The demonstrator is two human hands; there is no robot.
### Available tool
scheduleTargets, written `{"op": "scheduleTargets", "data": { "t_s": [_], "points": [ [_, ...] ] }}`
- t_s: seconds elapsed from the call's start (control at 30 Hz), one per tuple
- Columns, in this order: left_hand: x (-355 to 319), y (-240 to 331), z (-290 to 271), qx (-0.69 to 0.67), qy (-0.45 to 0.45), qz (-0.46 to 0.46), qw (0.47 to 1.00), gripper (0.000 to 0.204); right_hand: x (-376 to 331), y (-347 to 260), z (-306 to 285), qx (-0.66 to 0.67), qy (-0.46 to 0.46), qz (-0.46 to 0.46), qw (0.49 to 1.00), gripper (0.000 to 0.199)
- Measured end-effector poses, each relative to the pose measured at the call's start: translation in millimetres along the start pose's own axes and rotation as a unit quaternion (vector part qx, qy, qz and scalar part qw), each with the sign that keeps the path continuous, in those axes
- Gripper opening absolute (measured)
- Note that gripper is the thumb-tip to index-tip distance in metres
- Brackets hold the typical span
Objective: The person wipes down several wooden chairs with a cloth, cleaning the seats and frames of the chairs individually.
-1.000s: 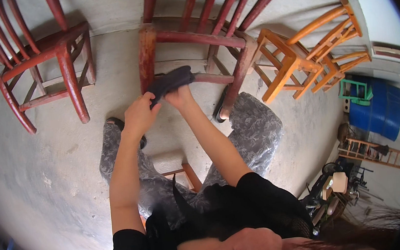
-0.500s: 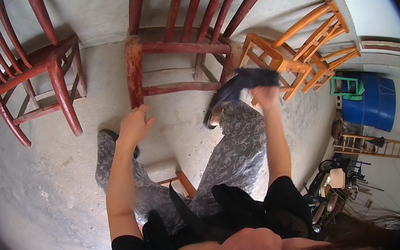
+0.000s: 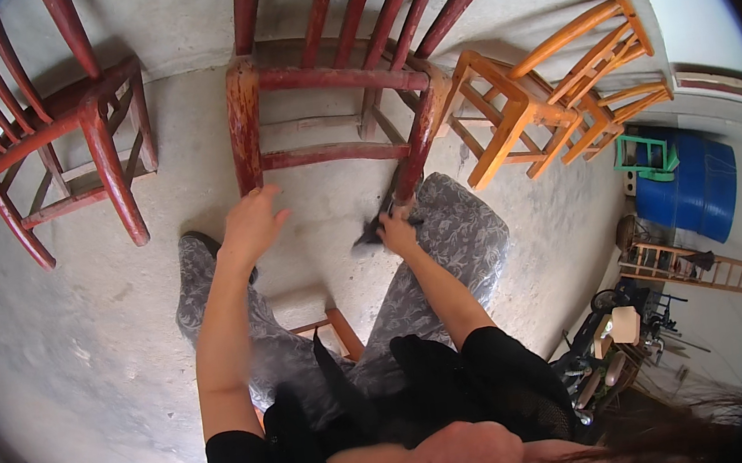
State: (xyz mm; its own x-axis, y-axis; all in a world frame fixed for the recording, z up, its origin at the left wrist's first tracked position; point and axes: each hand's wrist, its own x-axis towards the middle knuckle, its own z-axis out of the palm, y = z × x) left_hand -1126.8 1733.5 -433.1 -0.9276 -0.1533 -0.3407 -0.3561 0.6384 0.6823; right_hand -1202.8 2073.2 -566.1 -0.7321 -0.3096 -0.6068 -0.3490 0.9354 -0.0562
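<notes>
In front of me stands a worn red wooden chair (image 3: 339,153) with a bare frame where a seat panel would be. My left hand (image 3: 253,225) is closed about the low end of its front left leg, the thumb sticking out to the right. At the foot of the front right leg, my right hand (image 3: 398,231) is closed on a dark cloth (image 3: 373,229), bunched against the leg and partly blurred. Fingers and knee hide some of that leg's foot. My legs in grey patterned trousers (image 3: 457,222) are spread on either side.
Another red chair (image 3: 71,165) stands to the left. Orange wooden chairs (image 3: 522,114) are close on the right, beyond them a blue barrel (image 3: 690,181), a green frame (image 3: 651,158), a ladder (image 3: 705,269) and a motorbike (image 3: 603,338). A low wooden stool (image 3: 344,333) shows between my legs.
My right hand has come down and left with the dark cloth, from beside the chair's right side to the front right leg's foot. The right knee has swung outward; the left hand stays put.
</notes>
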Motion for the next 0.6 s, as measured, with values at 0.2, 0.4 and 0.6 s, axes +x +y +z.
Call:
{"op": "scheduleTargets", "data": {
  "t_s": [0.2, 0.4, 0.6],
  "points": [
    [-8, -2, -6, 0.008, 0.003, -0.004, 1.0, 0.036, -22, -36, -120, 0.112, 0.245, -0.035, 0.962, 0.025],
    [3, 3, 0, 0.008, -0.005, 0.023, 1.0, 0.035, 51, -17, -22, 0.025, 0.192, 0.071, 0.978, 0.018],
    [-7, 3, -6, -0.005, -0.04, -0.018, 0.999, 0.035, 30, -36, 41, 0.292, 0.241, -0.048, 0.924, 0.031]
  ]
}}
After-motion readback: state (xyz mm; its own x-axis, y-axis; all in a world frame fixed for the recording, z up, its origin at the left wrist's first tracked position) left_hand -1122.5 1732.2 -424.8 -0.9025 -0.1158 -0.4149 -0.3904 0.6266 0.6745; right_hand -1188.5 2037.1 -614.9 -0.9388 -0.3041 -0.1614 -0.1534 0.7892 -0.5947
